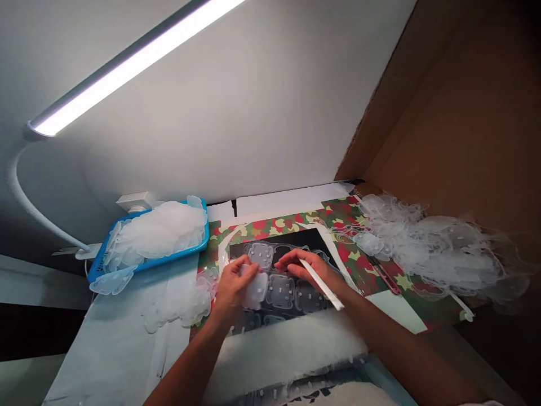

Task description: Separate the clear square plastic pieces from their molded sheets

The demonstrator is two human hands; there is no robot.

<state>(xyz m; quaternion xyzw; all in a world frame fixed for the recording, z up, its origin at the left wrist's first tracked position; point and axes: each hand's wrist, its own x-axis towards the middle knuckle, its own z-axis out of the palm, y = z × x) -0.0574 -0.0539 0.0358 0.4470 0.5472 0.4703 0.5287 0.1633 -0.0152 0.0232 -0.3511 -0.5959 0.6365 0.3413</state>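
Blue basket [167, 261] full of translucent pieces [163, 228]

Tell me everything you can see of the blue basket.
The blue basket looks like plastic, shallow, with small holes in its left side. It sits upright and angled on the table, at the far left near the wall. Translucent pieces heap above its rim, hiding the inside; one juts over the near left corner.
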